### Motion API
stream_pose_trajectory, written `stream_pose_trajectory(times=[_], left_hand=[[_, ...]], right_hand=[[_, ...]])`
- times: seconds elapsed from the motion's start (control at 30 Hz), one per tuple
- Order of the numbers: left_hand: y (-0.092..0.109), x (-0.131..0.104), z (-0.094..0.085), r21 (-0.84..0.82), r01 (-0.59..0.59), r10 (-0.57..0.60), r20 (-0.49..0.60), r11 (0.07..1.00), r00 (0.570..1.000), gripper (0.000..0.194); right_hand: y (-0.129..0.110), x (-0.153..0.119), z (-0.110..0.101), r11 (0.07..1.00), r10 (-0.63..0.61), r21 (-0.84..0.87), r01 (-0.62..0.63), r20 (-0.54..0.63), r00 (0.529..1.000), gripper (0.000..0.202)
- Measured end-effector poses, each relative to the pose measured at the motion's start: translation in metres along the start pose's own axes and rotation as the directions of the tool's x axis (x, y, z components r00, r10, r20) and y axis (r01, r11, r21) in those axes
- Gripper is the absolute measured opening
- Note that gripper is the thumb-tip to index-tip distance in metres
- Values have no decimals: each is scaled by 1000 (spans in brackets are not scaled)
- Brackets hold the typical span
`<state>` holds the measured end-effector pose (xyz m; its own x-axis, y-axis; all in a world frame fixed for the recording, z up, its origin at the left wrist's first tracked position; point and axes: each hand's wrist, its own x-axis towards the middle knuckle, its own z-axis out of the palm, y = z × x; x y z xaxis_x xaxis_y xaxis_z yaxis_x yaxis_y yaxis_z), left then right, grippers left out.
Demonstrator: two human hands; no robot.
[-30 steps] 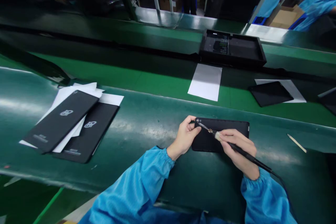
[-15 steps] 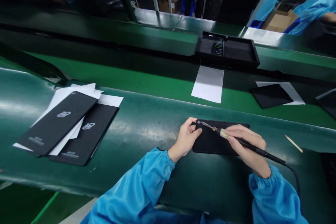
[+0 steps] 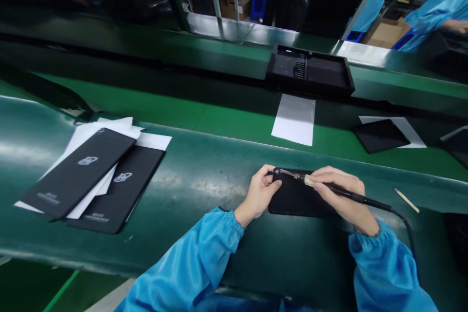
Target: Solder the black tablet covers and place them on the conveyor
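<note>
Workshop with a green bench (image 3: 197,170) across the frame, a brighter green strip (image 3: 212,114) behind it, and co-workers in blue sleeves at upper left and upper right. Black tray (image 3: 310,88) upper right of center; white sheet (image 3: 294,119) below it; dark flat device (image 3: 380,135) on another sheet at right.

Black panel (image 3: 292,200) lies flat on the bench, just right of center, in the lower half. Long axis runs left to right, nearly level. Soldering iron (image 3: 301,176) above it: tip points left at the panel's upper-left corner, long axis slanting gently down to the right. Contact at the tip – too small to tell.

Panel is matte black, thin raised rim, rounded corners, small shiny spot at that corner. Iron has a metallic front, pale collar, black handle; dark cable (image 3: 407,229) curves off to lower right.

Hands are apart: left hand (image 3: 258,192) pinches the panel's left end between thumb and fingers, right hand (image 3: 347,209) is closed around the iron like a pen.

Left side – two black back covers (image 3: 82,168) with pale logos, overlapping among white papers. Pale stick (image 3: 406,200) on the bench at right.
</note>
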<state>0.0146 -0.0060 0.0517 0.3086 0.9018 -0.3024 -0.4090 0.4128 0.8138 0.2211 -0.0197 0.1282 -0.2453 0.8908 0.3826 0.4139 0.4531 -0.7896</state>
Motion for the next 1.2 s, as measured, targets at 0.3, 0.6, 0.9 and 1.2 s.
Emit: stream_pose_trajectory(times=[0.3,0.6,0.9,1.2], left_hand=[[1,0,0,-13,-7,7,-10,1000,1000,34],[1,-1,3,-25,-18,16,-72,1000,997,38],[1,0,2,-20,-27,25,-88,999,996,37],[-1,-1,2,-14,-31,30,-82,999,996,39]], right_hand=[[4,-26,5,999,31,-11,-34,-213,977,10],[7,-64,59,991,110,-3,-132,-539,835,12],[13,-64,72,990,117,-9,-140,-506,855,14],[17,-65,75,991,108,-10,-130,-493,863,16]])
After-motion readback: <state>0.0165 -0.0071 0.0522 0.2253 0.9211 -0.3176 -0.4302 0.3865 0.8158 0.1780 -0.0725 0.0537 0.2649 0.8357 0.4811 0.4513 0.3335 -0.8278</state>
